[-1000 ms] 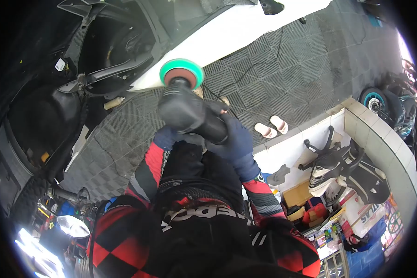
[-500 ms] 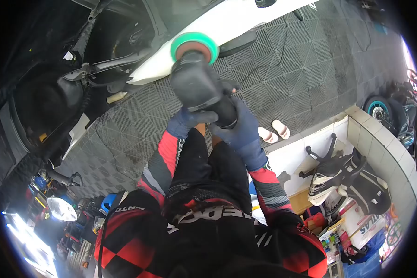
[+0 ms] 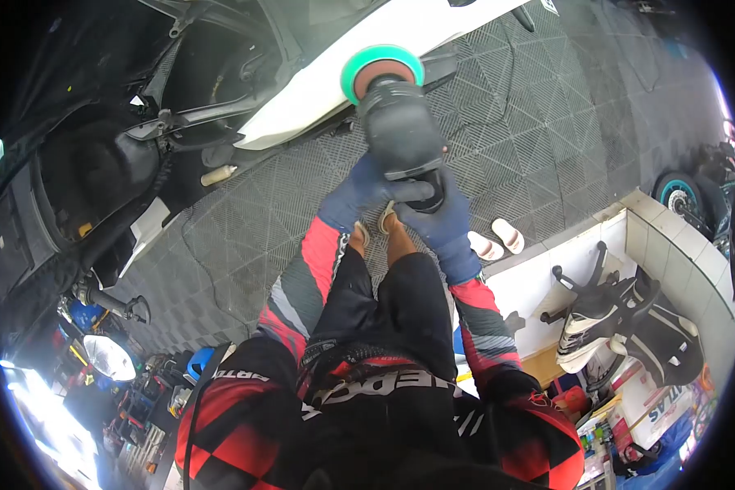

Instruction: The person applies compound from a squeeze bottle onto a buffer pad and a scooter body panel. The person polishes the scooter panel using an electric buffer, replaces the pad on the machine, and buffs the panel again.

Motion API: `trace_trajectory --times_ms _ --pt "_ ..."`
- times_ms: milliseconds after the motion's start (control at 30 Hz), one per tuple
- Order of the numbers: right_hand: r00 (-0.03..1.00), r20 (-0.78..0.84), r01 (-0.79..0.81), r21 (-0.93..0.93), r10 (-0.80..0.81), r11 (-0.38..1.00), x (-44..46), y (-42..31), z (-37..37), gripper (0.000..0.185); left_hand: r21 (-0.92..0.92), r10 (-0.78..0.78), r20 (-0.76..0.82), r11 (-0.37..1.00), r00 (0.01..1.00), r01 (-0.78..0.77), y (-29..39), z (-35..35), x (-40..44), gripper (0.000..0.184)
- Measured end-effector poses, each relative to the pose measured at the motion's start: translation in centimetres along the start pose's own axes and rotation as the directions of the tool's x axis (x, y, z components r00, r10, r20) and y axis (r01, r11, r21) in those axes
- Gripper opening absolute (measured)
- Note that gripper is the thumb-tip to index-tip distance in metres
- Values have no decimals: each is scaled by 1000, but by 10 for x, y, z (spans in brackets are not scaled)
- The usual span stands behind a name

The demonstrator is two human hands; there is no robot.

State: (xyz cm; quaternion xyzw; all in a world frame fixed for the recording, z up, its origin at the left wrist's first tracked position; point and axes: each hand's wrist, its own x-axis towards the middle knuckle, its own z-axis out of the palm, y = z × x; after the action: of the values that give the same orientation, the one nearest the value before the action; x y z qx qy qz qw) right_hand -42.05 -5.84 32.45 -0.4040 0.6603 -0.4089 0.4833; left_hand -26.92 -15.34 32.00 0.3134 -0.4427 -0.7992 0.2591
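Both of my hands wear dark blue gloves and hold a black power polisher. My left hand is closed under the tool's body, its thumb laid across toward the handle. My right hand wraps round the rear handle, most of its fingers hidden by the tool. The polisher's green-rimmed round pad lies against the lower edge of a long white body panel on a vehicle. What the pad's underside touches is hidden.
Grey interlocking floor tiles run beneath, with a cable across them. A small bottle lies near dark vehicle parts at left. Pale slippers sit beside a low tiled wall. A black-and-white seat-like part stands at right.
The polisher and both hands have shifted right and slightly up along the white panel. My feet now show between my arms.
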Motion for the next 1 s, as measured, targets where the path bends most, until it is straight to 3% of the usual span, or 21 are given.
trace_trajectory --times_ms 100,167,233,300,433,500,633,700,833,900,1000 --pt "991 87 117 -165 -104 979 8 15 12 82 58 132 -12 990 991 -131 -9 -21 -17 65" --pt "966 148 247 -280 -212 928 10 26 25 84 100 157 -59 984 986 -150 -11 -32 -39 66" --pt "962 176 259 -335 -210 906 11 30 39 85 140 174 -113 977 978 -158 -18 -47 -62 67" --pt "954 212 283 -391 -214 876 4 31 56 87 263 -40 -175 961 984 86 -30 -65 -81 69" --pt "953 212 291 -434 -217 853 -12 35 93 89 142 21 -166 990 986 3 -45 -90 -110 68" --pt "954 205 291 -440 -221 850 -20 39 114 89 14 -146 -189 988 971 151 -43 -104 -130 80" --pt "957 224 278 -528 -184 802 -23 43 156 85 -4 -128 -273 991 954 132 -91 -159 -167 78" --pt "958 220 277 -549 -184 789 -23 40 165 86 -87 -298 -306 955 904 285 -90 -169 -173 80" --pt "971 185 234 -578 -153 782 -28 32 161 86 -20 -182 -279 983 943 184 -74 -157 -162 76" --pt "978 173 199 -581 -119 789 -28 31 149 87 109 -7 -91 994 996 17 -46 -137 -144 70" --pt "964 127 266 -519 -235 812 -27 31 125 87 74 38 -68 997 997 -33 -39 -111 -123 66"
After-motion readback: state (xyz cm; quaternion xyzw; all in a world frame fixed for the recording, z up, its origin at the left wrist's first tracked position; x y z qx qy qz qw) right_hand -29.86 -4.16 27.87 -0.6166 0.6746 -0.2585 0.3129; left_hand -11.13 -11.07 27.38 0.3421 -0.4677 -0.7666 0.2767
